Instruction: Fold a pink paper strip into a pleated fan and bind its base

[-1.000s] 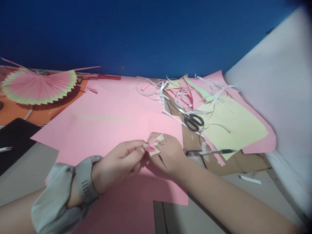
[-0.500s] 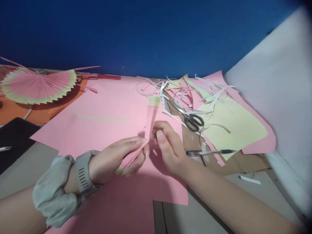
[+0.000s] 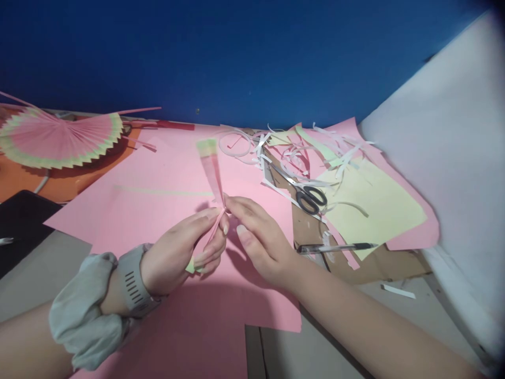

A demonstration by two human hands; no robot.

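Note:
A narrow pleated paper fan (image 3: 213, 176), pink with a green and yellow end, is bent at its middle. Its upper half stands up, tilted to the left, and its lower half runs down into my left hand (image 3: 177, 247). That hand is closed around the lower half, thumb near the bend, and a green tip pokes out below the fingers. My right hand (image 3: 264, 237) has its fingers stretched toward the bend, fingertips touching the paper there, thumb held apart. Large pink sheets (image 3: 165, 221) lie beneath both hands.
An opened pleated fan (image 3: 65, 137) rests on something orange at left. To the right are black-handled scissors (image 3: 311, 199), a pen (image 3: 337, 247), paper strips (image 3: 292, 158) and a pale yellow sheet (image 3: 379, 200). A blue wall (image 3: 236, 63) rises behind.
The fan's upper half has swung from upright to a leftward tilt. Both hands shifted slightly left and up, and my right fingers straightened from a curl to touch the bend.

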